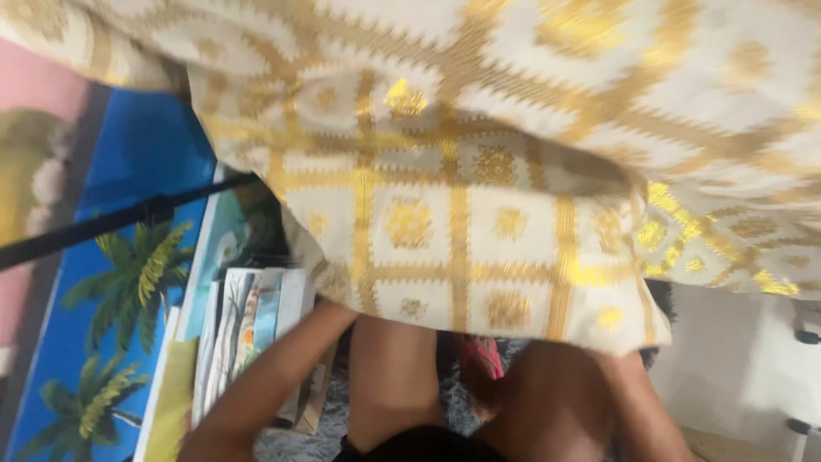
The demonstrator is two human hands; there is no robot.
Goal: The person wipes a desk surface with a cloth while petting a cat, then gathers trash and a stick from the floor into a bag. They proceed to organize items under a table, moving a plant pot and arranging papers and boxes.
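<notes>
Both arms reach up under a cream and gold patterned cloth (462,197), which hides each grip, so whether the fingers pinch it or spread wide cannot be told. The cloth hangs over and in front of the arms, its long axis running left to right. A loose fold could slip down onto the stacked paintings (248,325) beside the left forearm (265,385).

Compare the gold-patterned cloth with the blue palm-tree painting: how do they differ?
The cloth is cream with a gold grid, soft and folded, lifted across the top of the view. The palm-tree painting is bright blue with green palms, flat and rigid, lying low at the left. The cloth hides both hands; nothing touches the painting.
</notes>
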